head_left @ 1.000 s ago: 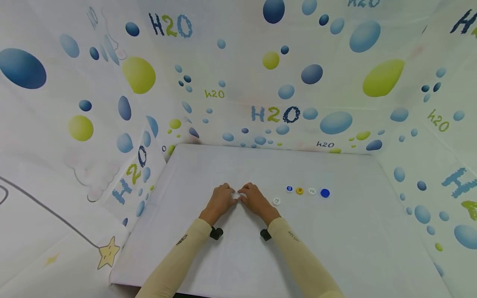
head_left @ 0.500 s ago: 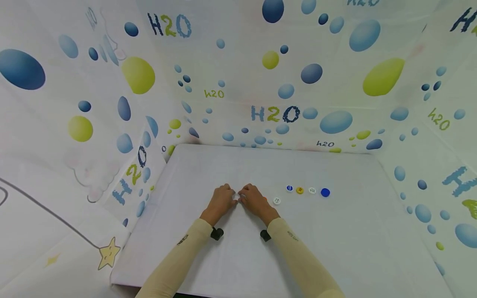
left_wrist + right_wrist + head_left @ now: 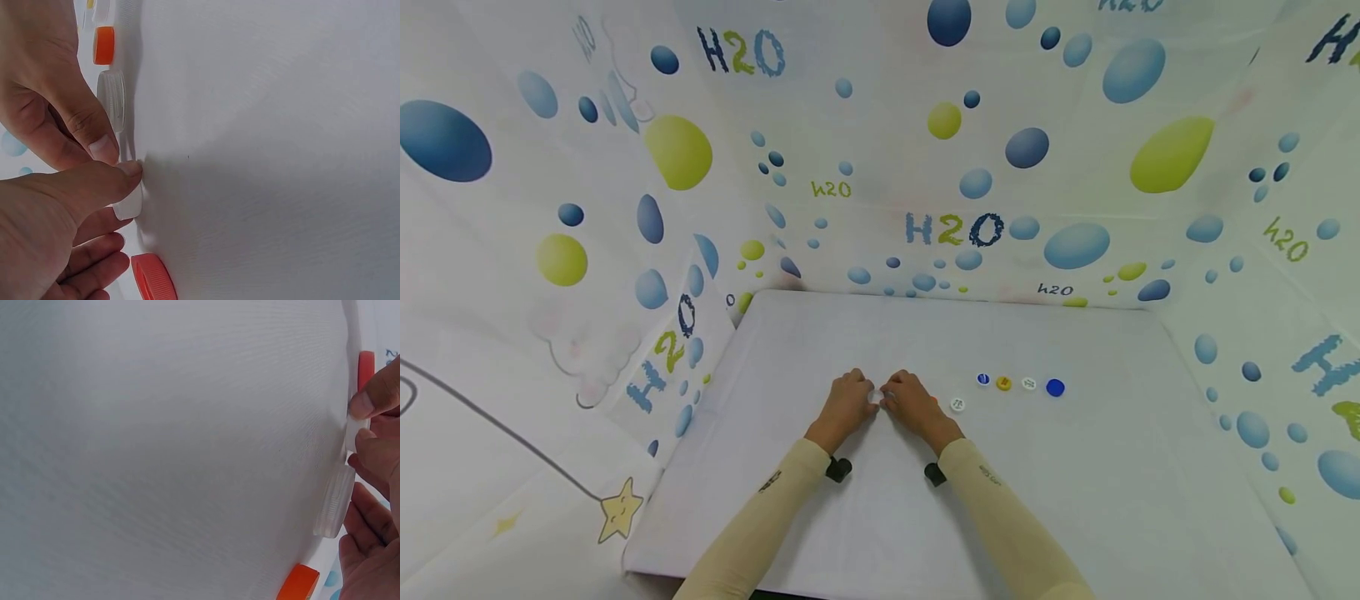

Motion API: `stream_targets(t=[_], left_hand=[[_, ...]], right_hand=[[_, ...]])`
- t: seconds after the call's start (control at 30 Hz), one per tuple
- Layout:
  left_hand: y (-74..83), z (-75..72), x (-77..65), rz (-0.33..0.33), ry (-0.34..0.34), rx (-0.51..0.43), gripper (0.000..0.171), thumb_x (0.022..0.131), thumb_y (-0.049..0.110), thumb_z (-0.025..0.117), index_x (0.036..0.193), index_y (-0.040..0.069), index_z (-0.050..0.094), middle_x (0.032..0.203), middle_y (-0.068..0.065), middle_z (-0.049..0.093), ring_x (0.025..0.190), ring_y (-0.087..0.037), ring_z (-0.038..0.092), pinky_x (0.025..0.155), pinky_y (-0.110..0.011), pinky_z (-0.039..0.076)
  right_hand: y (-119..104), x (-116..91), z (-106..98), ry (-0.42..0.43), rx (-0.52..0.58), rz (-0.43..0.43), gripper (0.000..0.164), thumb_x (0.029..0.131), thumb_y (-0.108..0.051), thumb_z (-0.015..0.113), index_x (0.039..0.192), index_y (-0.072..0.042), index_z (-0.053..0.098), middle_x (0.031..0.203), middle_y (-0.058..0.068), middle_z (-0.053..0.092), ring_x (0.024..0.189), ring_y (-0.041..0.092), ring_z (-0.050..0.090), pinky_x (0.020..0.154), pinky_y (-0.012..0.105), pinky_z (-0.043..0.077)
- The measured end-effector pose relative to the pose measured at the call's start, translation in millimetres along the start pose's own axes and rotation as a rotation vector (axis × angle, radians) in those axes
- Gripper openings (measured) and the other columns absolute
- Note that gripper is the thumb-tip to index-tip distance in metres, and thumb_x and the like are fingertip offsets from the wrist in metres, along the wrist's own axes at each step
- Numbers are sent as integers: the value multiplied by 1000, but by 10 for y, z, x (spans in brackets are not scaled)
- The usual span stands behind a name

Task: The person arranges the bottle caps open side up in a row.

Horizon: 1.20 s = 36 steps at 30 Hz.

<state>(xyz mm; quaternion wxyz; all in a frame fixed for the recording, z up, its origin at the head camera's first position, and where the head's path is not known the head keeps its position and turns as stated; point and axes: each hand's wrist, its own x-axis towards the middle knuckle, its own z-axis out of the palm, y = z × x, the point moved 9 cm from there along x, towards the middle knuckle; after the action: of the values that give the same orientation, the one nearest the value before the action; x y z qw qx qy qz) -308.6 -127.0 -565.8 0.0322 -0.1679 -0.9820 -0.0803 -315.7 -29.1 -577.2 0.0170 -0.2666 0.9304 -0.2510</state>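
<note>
Head view: white-covered table [image 3: 1120, 467]; walls [image 3: 887, 125] printed with drops and "H2O". Left hand [image 3: 844, 402] and right hand [image 3: 917, 404] nearly meet.
Left wrist view: left fingers nearly closed, pinching white cap [image 3: 129, 205]; red cap [image 3: 153, 278] beside.
Right wrist view: right fingers likewise pinch its end, next to clear cap [image 3: 335, 503].

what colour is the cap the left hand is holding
It is a white, plastic-looking cap, seen best in the left wrist view.

Backdrop [image 3: 880, 125] reads "H2O" and "h2O"; sleeve lettering [image 3: 989, 475] seems illegible.
</note>
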Motion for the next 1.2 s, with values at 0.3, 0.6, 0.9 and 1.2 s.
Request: stream_targets(t=[0.3,0.6,0.9,1.2], left_hand=[[10,49,15,-27,-13,-51,42,93,30,83,122,2,71,114,-13,62,106,-29,62,97,-46,51],[85,30,56,-28,-41,-146,45,94,26,83,130,3,68,123,-15,60,114,-33,60,104,-50,47],[228,17,113,16,-64,-178,46,96,27,81,131,2,67,125,-16,62,118,-34,60,107,-50,46],[349,58,169,18,-104,-179,47,96,26,80,132,0,64,127,-17,65,121,-35,62,108,-51,48]], right_hand=[[80,-18,12,2,20,39,30,101,-20,73,126,-3,73,130,16,60,123,35,57,109,45,49],[206,-70,-87,11,5,59,37,99,-26,77,129,-5,72,134,15,60,128,32,56,114,43,46],[367,-168,-205,15,49,121,43,97,-29,79,132,-5,70,136,14,59,130,31,55,115,44,45],[447,-277,-282,21,70,149,43,95,-27,82,130,-5,70,134,14,60,129,32,54,115,46,45]])
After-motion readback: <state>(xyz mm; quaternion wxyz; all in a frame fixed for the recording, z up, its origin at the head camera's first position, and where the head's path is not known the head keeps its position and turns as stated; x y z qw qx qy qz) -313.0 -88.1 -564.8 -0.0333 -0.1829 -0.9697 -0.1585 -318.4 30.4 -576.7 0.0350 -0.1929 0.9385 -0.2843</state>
